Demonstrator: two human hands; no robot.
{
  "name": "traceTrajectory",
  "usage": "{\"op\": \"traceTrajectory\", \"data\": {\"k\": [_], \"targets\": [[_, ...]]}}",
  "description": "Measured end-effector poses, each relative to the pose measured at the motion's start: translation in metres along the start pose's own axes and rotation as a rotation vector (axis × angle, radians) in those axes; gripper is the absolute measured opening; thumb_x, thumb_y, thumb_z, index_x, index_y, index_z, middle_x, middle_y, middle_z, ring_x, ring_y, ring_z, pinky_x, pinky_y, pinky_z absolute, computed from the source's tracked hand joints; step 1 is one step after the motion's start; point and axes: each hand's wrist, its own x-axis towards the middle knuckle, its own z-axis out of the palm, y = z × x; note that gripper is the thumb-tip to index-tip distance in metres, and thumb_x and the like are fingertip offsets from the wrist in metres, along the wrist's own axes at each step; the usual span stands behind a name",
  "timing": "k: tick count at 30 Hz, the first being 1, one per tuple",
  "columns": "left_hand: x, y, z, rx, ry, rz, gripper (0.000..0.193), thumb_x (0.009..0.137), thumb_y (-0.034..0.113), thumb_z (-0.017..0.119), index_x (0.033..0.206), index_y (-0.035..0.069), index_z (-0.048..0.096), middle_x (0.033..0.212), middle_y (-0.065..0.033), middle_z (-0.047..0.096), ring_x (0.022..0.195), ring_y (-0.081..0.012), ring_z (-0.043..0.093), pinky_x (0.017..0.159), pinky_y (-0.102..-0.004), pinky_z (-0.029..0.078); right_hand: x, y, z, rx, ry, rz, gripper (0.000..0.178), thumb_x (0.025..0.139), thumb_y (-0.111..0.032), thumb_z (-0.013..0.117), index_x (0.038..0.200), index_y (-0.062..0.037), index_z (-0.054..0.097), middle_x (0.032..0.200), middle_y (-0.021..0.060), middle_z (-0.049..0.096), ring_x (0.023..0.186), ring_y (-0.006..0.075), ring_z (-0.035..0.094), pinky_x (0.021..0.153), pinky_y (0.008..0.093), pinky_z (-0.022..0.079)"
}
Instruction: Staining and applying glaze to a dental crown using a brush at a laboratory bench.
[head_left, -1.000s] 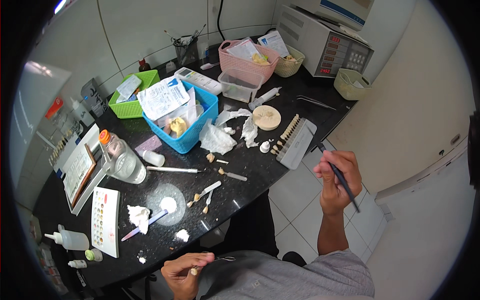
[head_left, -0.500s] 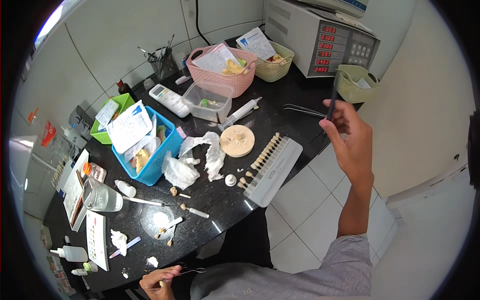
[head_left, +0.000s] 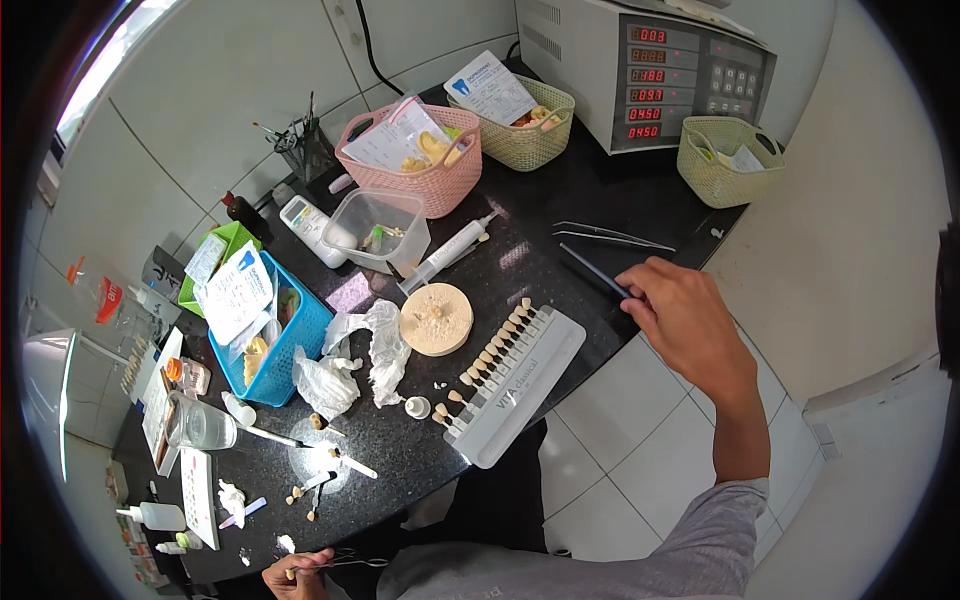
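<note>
My right hand [head_left: 680,322] is closed, its thumb and fingers pinching one end of a slim dark rod [head_left: 590,268] low over the table's right edge. Just beyond the rod lie metal tweezers [head_left: 615,236]. At the lower edge, my left hand [head_left: 298,578] is closed around a thin metal tool with a looped end [head_left: 358,561]. A small cream-coloured piece [head_left: 291,574] shows beside its fingers; how it is held I cannot tell. Between the hands lies a tooth shade guide [head_left: 525,385], a grey holder with a row of tooth-shaped tabs.
A round plaster-coloured disc [head_left: 436,320], crumpled tissue [head_left: 385,350] and a syringe [head_left: 447,256] lie mid-table. Blue [head_left: 262,375] and pink [head_left: 440,188] baskets stand behind. Loose shade tabs [head_left: 318,495] lie near a glass of water [head_left: 200,422]. A grey machine with red digits [head_left: 580,60] stands far right.
My right hand has come down toward the table, and the dark rod has swung from upright to nearly flat. The left hand keeps its metal tool. The whole view has shifted slightly.
</note>
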Motion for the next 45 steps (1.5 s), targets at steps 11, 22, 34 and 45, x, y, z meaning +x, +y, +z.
{"op": "traceTrajectory", "data": {"k": [11, 22, 34, 45], "targets": [[-0.003, 0.003, 0.002, 0.008, -0.056, 0.05, 0.016, 0.089, 0.012, 0.063, 0.084, -0.004, 0.063, 0.087, -0.0174, 0.067, 0.087, -0.0262, 0.065, 0.083, -0.0402, 0.052, 0.004, -0.009, 0.01, -0.04, -0.002, -0.043, 0.014, 0.081, -0.007, 0.063, 0.091, 0.0018, 0.066, 0.081, 0.0148, 0.06, 0.075, 0.0331, 0.059, 0.069, 0.0409, 0.048], [0.005, -0.017, -0.016, -0.378, -0.174, 0.134, 0.011, 0.084, -0.006, 0.058, 0.088, -0.007, 0.068, 0.091, -0.0194, 0.069, 0.089, -0.0273, 0.068, 0.082, -0.034, 0.055, 0.009, -0.021, 0.016, -0.026, 0.054, -0.062, 0.022, 0.082, -0.003, 0.062, 0.104, 0.0025, 0.062, 0.078, 0.011, 0.06, 0.065, 0.0187, 0.057, 0.06, 0.03, 0.046], [-0.044, -0.036, -0.094, -0.621, -0.107, 0.261, 0.015, 0.08, -0.011, 0.059, 0.089, -0.004, 0.068, 0.091, -0.0183, 0.069, 0.093, -0.0282, 0.067, 0.085, -0.0373, 0.055, 0.004, -0.299, 0.014, 0.161, 0.039, -0.689, 0.014, 0.085, -0.009, 0.065, 0.076, 0.0011, 0.059, 0.064, 0.0059, 0.053, 0.05, 0.0117, 0.047, 0.049, 0.0257, 0.037], [-0.068, -0.058, -0.186, -0.72, 0.087, 0.375, 0.016, 0.073, -0.013, 0.063, 0.085, -0.003, 0.068, 0.083, -0.0191, 0.069, 0.083, -0.0314, 0.069, 0.079, -0.0431, 0.057, 0.095, -0.567, 0.149, 0.178, -0.179, -1.244, 0.008, 0.083, -0.009, 0.061, 0.085, -0.0018, 0.064, 0.076, 0.0141, 0.063, 0.065, 0.0313, 0.062, 0.061, 0.0384, 0.049]]}}
